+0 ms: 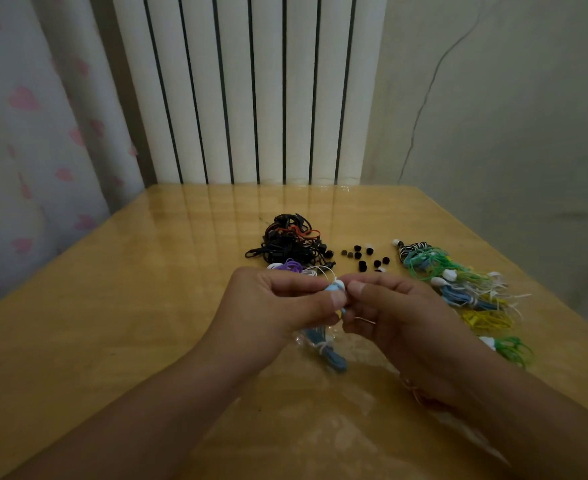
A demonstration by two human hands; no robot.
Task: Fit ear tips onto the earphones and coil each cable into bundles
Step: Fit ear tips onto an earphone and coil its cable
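Note:
My left hand and my right hand meet above the table, both pinching a light blue earbud between thumbs and fingertips. Its blue cable bundle, tied with a white tie, hangs below my hands onto the table. Loose black ear tips lie scattered just beyond my hands. Whether a tip sits on the earbud is hidden by my fingers.
A tangle of black earphones with purple and white cables lies behind my left hand. Coiled green, blue and yellow bundles line the right side of the wooden table. A radiator stands behind the table.

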